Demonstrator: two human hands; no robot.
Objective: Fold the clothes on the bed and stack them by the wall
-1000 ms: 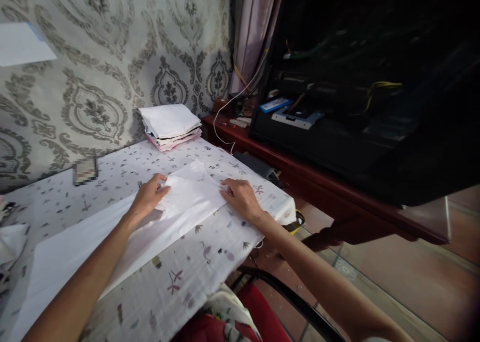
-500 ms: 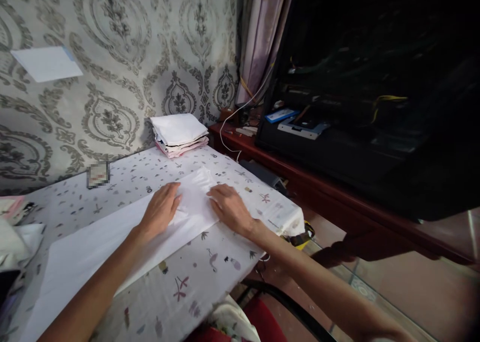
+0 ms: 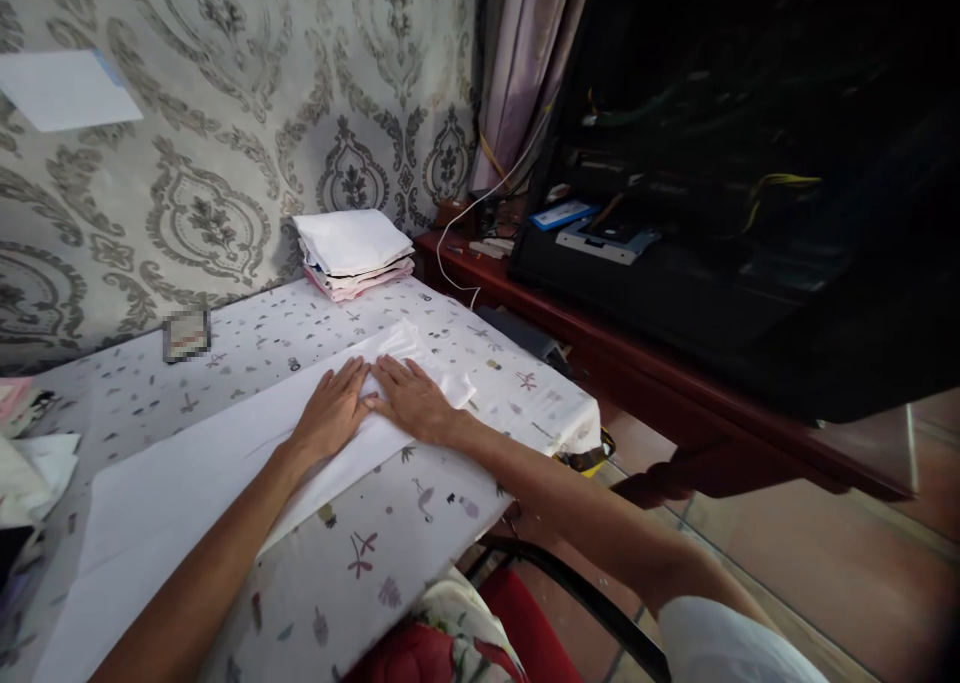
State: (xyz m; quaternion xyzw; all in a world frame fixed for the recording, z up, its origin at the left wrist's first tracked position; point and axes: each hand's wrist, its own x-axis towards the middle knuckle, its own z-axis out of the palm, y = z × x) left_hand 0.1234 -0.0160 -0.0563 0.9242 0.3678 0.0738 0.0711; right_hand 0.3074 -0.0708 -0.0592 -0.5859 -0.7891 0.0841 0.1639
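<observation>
A long white cloth lies across a table covered with a patterned sheet. My left hand lies flat on the cloth near its far right end, fingers stretched out. My right hand lies flat right beside it, fingers spread and touching the left hand's fingertips. The cloth's crumpled end sticks out just beyond both hands. Neither hand grips anything.
A stack of folded white and pink cloths sits at the table's far edge by the patterned wall. More fabric lies at the left. A dark wooden shelf with a black unit stands to the right. A red chair is below.
My right hand slid left along the cloth until it met my left hand. My left hand stayed pressed on the cloth.
</observation>
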